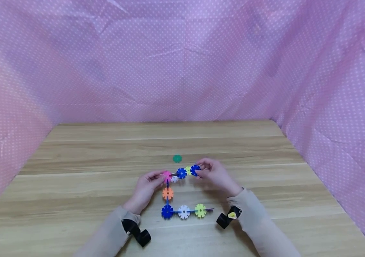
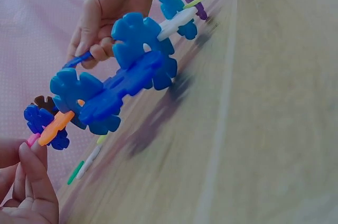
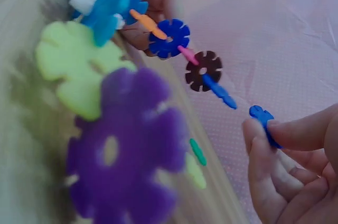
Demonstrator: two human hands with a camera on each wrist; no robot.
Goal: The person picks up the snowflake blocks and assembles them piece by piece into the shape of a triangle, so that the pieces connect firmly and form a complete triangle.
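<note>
A chain of slotted plastic snowflake discs hangs above the table in an angular shape. My left hand (image 1: 145, 189) pinches its pink disc (image 1: 167, 176) at the corner. From there an orange disc (image 1: 167, 193) leads down to a dark blue disc (image 1: 167, 212), then a white disc (image 1: 183, 212), a yellow disc (image 1: 200, 211) and a purple disc (image 3: 127, 155) at the end. Beyond the pink one, a brown disc (image 3: 204, 71) joins a blue end disc (image 3: 219, 92). My right hand (image 1: 216, 175) pinches a separate blue disc (image 3: 264, 124), a small gap away from that end.
Loose on the wooden table (image 1: 89, 153) lie a green disc (image 1: 177, 158), a yellow loose disc (image 1: 187, 170) and a white loose disc (image 1: 174, 178), beyond or beneath the chain. A pink dotted cloth (image 1: 182, 71) encloses the back and sides.
</note>
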